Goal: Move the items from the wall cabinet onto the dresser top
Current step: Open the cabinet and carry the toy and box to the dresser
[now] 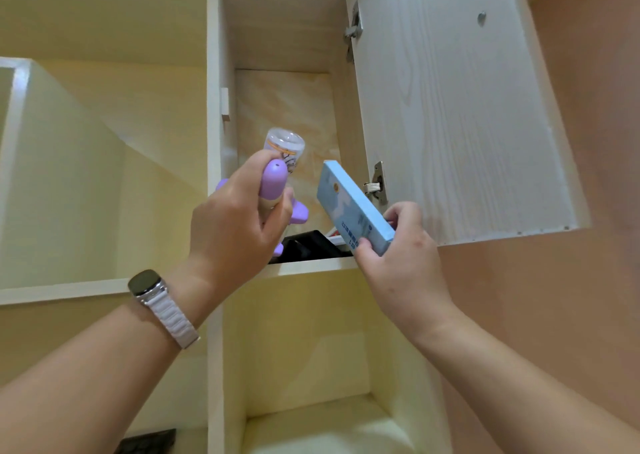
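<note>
My left hand (pixel 239 218) grips a purple toy-like bottle (pixel 275 183) with a clear printed top, raised in front of the open wall cabinet compartment. My right hand (pixel 398 256) holds a flat light-blue box (pixel 349 204) by its lower end, tilted, just at the compartment's front edge. Inside, on the cabinet shelf (pixel 311 265), a black object (pixel 311 244) lies behind the hands, partly hidden, with a bit of something white and red beside it.
The white wood-grain cabinet door (pixel 457 107) stands swung open to the right, hinges showing. An open cubby (pixel 69 194) lies left and another cubby (pixel 311 367) below. A dark item (pixel 149 441) sits at the bottom left. A peach wall is on the right.
</note>
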`<state>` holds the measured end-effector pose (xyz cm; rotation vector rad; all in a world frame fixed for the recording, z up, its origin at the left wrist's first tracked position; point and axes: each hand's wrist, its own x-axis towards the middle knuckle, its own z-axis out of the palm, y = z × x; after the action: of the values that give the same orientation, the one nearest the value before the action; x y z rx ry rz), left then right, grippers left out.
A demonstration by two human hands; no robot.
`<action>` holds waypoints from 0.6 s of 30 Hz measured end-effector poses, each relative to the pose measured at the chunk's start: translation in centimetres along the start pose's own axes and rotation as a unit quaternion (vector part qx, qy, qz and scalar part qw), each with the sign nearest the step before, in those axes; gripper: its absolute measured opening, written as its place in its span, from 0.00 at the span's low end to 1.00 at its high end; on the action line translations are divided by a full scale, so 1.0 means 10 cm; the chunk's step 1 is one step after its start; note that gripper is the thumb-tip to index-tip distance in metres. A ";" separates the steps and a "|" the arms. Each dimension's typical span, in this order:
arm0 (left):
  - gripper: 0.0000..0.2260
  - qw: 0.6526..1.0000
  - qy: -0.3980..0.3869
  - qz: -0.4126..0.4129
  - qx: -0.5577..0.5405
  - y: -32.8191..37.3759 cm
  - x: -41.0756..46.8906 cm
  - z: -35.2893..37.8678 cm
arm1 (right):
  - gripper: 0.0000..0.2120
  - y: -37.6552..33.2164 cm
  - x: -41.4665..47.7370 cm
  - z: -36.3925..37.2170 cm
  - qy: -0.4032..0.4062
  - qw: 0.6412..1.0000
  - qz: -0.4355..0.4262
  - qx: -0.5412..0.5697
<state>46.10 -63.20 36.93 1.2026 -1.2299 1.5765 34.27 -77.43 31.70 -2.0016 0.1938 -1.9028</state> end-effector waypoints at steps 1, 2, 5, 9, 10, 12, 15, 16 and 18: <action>0.12 1.000 0.002 0.005 -0.001 0.04 -0.03 -0.03 | 0.15 0.02 -0.04 0.00 0.007 1.000 0.009 0.011; 0.12 1.000 0.004 0.006 -0.001 0.08 -0.07 -0.06 | 0.18 0.04 -0.08 0.01 0.015 1.000 0.016 0.019; 0.13 1.000 0.008 0.001 -0.009 0.21 -0.16 -0.14 | 0.16 0.07 -0.21 0.00 0.029 0.999 0.022 0.040; 0.13 0.998 0.046 0.032 -0.012 0.31 -0.29 -0.30 | 0.10 0.07 -0.40 -0.10 0.020 0.995 0.051 0.083; 0.13 0.998 0.057 0.021 -0.024 0.32 -0.33 -0.35 | 0.10 0.06 -0.46 -0.13 0.019 0.994 0.060 0.092; 0.14 0.996 0.083 0.008 -0.031 0.34 -0.40 -0.42 | 0.10 0.03 -0.57 -0.17 0.020 0.990 0.076 0.114; 0.15 0.995 0.096 0.007 -0.031 0.45 -0.49 -0.54 | 0.11 -0.04 -0.75 -0.19 0.010 0.987 0.102 0.124; 0.15 0.995 0.095 -0.002 -0.044 0.47 -0.52 -0.57 | 0.11 -0.07 -0.81 -0.19 0.008 0.986 0.110 0.122; 0.15 0.992 0.092 -0.019 -0.083 0.47 -0.57 -0.63 | 0.12 -0.16 -0.92 -0.21 0.008 0.985 0.126 0.118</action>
<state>41.72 -58.29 29.79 0.9490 -1.1848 1.4897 31.28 -73.10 23.71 -1.7179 0.2051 -1.6967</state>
